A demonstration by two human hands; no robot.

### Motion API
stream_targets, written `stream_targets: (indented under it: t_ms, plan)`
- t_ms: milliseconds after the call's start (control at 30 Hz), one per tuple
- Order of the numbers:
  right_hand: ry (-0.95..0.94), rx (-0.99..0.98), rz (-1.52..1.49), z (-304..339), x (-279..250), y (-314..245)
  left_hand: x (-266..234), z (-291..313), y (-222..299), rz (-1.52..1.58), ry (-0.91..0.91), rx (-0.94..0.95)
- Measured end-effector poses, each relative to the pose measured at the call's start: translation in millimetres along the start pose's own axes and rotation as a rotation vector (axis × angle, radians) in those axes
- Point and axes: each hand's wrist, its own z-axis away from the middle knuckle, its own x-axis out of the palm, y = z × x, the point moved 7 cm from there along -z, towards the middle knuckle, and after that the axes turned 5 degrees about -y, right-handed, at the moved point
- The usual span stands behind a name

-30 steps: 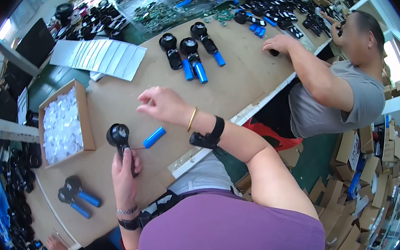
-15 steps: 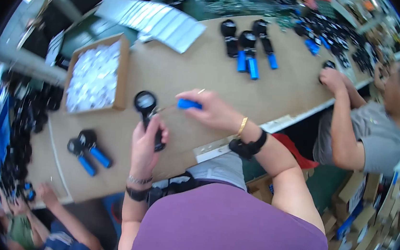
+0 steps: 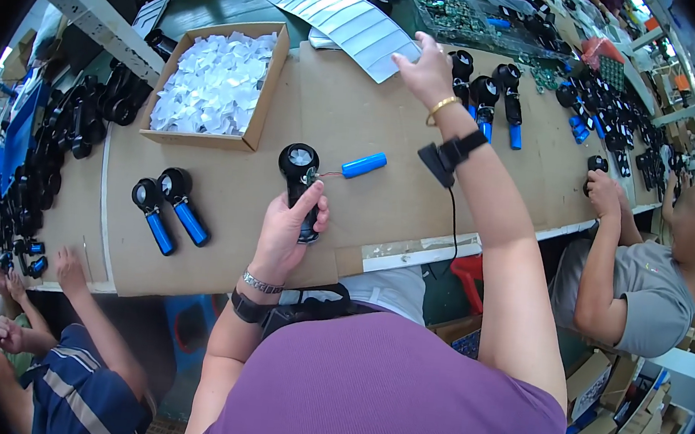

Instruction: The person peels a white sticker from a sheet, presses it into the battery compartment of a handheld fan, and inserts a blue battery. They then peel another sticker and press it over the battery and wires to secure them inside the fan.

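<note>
My left hand [image 3: 286,232] is closed round the handle of a black handheld device [image 3: 297,180] with a round head, like a small fan body. Thin wires run from a small green board on it to a blue cylindrical battery [image 3: 364,165], which lies on the table to its right. My right hand [image 3: 430,73] reaches out to the right end of a pale silvery sheet [image 3: 333,16] divided into strips. Thumb and forefinger are spread at the sheet's edge, with nothing seen between them; whether they touch it I cannot tell.
A cardboard box [image 3: 268,101] of white pieces stands left of centre. Two similar devices with blue batteries [image 3: 188,220] lie at left, several more [image 3: 509,103] at far right. Co-workers sit on both sides; a black cable [image 3: 453,219] hangs from my right wrist.
My right hand has let go of the blue battery, now lying on the table, and moved away to the silvery sheet. The left hand keeps its hold on the device.
</note>
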Motion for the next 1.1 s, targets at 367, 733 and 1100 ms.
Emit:
stream_targets:
  t_ms: [367,733,1100]
  plan:
    - [-0.345,0.227,-0.302,-39.5,32.3,27.1,3.5,-8.3,-2.8,-0.027,-0.047,0.036]
    - [-0.845,0.220,-0.818,182.8,-88.4,-2.2,11.9,-23.5,10.9,0.182,-0.008,0.057]
    - [-0.580,0.627,-1.103,156.4,-52.6,-9.8,25.6,-27.6,-17.9,-0.082,-0.130,0.008]
